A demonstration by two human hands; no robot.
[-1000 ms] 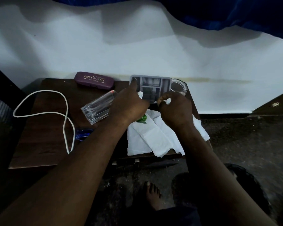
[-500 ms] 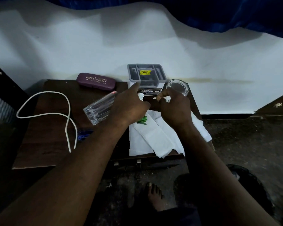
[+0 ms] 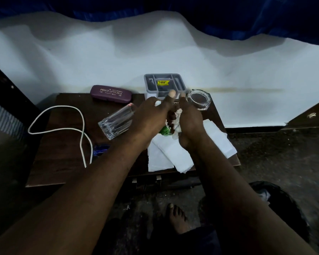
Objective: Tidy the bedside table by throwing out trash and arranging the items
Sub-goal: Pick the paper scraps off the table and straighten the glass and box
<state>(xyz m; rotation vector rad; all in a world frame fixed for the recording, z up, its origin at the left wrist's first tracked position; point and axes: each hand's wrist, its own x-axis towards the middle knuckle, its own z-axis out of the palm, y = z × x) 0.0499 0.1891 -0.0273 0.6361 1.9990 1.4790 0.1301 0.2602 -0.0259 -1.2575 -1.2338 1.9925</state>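
My left hand (image 3: 149, 116) and my right hand (image 3: 191, 122) are pressed together above the middle of the dark wooden bedside table (image 3: 63, 148). Between them they hold crumpled white tissue (image 3: 177, 117) and a green wrapper (image 3: 164, 130), fingers curled around the wad and both thumbs pointing up. Flat white tissues (image 3: 168, 155) lie under the hands, reaching the table's front edge. Just behind my thumbs a grey organiser box (image 3: 163, 81) stands at the back against the wall.
A clear tumbler (image 3: 114, 122) lies on its side left of my hands. A purple spectacle case (image 3: 110, 93), glass ashtray (image 3: 198, 99), white cable (image 3: 63, 116) and blue wrapper (image 3: 99, 150) also occupy the table. A black bin bag (image 3: 284, 203) sits on the floor, right.
The grey organiser went from tipped in my hands to standing at the back. Both hands have left it and closed together on the crumpled tissue and green wrapper.
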